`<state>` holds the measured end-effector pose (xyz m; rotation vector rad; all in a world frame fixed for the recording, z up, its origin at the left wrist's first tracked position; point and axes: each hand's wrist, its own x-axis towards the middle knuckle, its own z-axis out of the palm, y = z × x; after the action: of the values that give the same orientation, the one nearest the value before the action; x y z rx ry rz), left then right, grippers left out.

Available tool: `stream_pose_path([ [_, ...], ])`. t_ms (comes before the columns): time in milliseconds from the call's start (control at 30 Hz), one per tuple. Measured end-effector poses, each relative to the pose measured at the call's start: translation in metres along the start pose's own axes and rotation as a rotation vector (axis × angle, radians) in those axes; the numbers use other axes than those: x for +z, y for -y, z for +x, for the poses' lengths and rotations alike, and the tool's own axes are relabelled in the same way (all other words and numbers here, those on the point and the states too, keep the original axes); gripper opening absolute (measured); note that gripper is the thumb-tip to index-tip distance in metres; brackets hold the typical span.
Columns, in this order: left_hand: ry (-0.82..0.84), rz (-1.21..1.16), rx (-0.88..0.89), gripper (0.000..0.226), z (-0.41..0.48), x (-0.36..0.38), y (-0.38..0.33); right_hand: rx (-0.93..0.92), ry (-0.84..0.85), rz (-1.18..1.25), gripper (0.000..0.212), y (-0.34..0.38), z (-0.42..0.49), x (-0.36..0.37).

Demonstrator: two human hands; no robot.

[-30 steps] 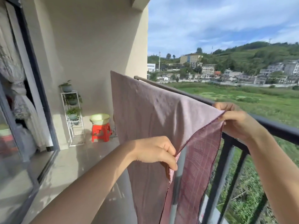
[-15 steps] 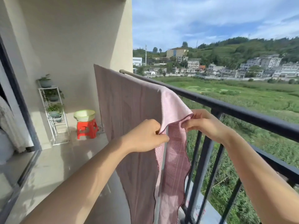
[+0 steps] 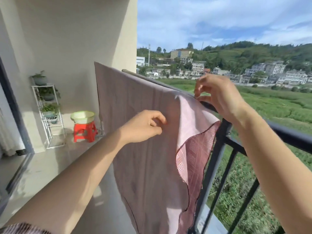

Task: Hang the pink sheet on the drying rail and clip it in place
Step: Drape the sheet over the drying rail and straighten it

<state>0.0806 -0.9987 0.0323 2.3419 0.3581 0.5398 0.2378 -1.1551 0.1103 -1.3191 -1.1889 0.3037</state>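
The pink sheet (image 3: 135,102) hangs draped over the dark balcony rail (image 3: 287,135), its near corner folded back and showing a checked underside (image 3: 194,154). My left hand (image 3: 145,128) is in front of the hanging sheet with its fingers loosely curled against the cloth; whether it pinches the fabric is unclear. My right hand (image 3: 219,97) is at the top of the rail, fingers spread, thumb and fingertips touching the sheet's edge where it crosses the rail. No clip is visible.
The rail's vertical bars (image 3: 212,166) stand right of the sheet, with a grassy field below. At the far wall are a red stool (image 3: 85,133) carrying a pale green basin (image 3: 82,115) and a white plant shelf (image 3: 48,114). A sliding door frame (image 3: 15,107) runs along the left.
Both hands have let go of the sheet's corner, which now hangs free. My right hand rose to the rail top and my left hand moved onto the sheet's face.
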Motion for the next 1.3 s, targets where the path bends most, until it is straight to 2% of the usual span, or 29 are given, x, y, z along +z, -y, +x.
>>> stream_pose_path([
  [67, -0.197, 0.066, 0.034, 0.030, 0.016, -0.013, 0.012, -0.024, 0.023, -0.361, 0.020, 0.013, 0.024, 0.021],
  [133, -0.314, 0.089, 0.031, 0.038, 0.031, -0.027, 0.028, -0.044, 0.121, -0.691, 0.021, 0.019, 0.051, 0.045],
  [200, -0.342, 0.133, 0.018, 0.042, 0.046, -0.045, 0.052, -0.056, 0.256, -0.927, 0.019, 0.021, 0.080, 0.072],
  [267, -0.342, 0.176, -0.008, 0.040, 0.061, -0.065, 0.081, -0.027, 0.364, -1.167, 0.028, 0.017, 0.111, 0.102],
  [367, -0.329, 0.228, -0.033, 0.038, 0.082, -0.103, 0.132, 0.027, 0.399, -1.435, 0.036, 0.003, 0.159, 0.152],
  [633, -0.227, 0.333, -0.237, 0.037, 0.123, -0.242, 0.292, 0.095, 0.378, -1.343, 0.036, -0.077, 0.275, 0.292],
  [800, -0.295, 0.347, -0.377, 0.038, 0.130, -0.320, 0.377, 0.111, 0.411, -1.258, 0.033, -0.141, 0.337, 0.363],
  [933, -0.318, 0.352, -0.421, 0.038, 0.147, -0.365, 0.438, 0.140, 0.418, -1.212, 0.053, -0.185, 0.389, 0.415],
  [1100, -0.344, 0.393, -0.431, 0.037, 0.192, -0.405, 0.519, 0.141, 0.419, -1.194, 0.056, -0.242, 0.471, 0.471],
  [1300, -0.375, 0.412, -0.481, 0.041, 0.287, -0.464, 0.627, 0.092, 0.408, -1.183, 0.058, -0.322, 0.605, 0.525],
])
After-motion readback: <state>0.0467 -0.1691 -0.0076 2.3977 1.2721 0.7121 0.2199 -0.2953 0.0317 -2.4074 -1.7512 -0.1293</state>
